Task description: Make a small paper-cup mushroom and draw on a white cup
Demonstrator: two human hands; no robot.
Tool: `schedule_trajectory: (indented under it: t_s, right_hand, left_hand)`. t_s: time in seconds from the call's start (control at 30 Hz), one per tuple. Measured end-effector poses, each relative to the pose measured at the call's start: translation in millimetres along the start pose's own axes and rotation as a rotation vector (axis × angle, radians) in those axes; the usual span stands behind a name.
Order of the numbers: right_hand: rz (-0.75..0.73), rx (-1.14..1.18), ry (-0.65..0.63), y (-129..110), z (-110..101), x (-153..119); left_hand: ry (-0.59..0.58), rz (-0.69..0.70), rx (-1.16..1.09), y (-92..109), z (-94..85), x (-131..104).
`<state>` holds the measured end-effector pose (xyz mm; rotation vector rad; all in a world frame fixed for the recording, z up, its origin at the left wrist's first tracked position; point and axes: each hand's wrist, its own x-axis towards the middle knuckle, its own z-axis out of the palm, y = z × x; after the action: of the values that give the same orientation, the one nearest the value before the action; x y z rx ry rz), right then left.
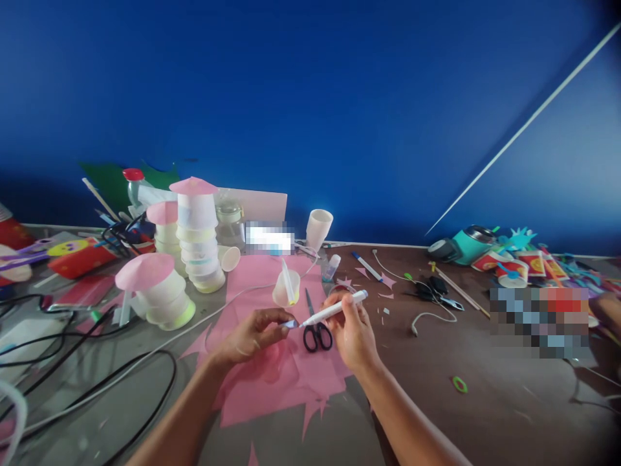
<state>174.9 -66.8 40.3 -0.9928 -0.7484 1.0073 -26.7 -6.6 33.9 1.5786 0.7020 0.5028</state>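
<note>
My right hand (356, 333) grips a white marker (334, 309), its tip pointing left. Pinched between the thumb and fingers of my left hand (259, 333) is a small pale blue piece (290, 324), close to the marker's tip; whether they touch I cannot tell. Black-handled scissors (317, 338) lie between my hands on pink paper (262, 408). Just beyond stands a paper cup (280, 294) with a white stick-like thing (288, 281) in it. A small bottle (332, 266) is near the paper's far right edge.
Stacked cups with pink cone tops (196, 226) stand at left, among black cables (160, 401). A blue-and-white marker (367, 266) and pink scraps (388, 281) lie to the right. A teal tumbler (473, 246) lies near the wall. Another person's hand (609, 310) shows at far right.
</note>
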Motion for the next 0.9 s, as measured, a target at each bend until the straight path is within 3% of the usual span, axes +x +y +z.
schedule_trajectory:
  t_s: [0.4, 0.7, 0.9]
  right_hand:
    - [-0.063, -0.152, -0.03, 11, -2, -2]
    - [-0.087, -0.22, -0.087, -1, 6, -9]
    - [-0.042, -0.233, -0.134, -4, 12, -11]
  left_hand:
    - [-0.012, -0.008, 0.003, -7, 0.7, 0]
    - [-0.025, 0.029, 0.019, -4, -1.2, -1]
    - [-0.02, 0.059, 0.045, -15, -0.8, 1]
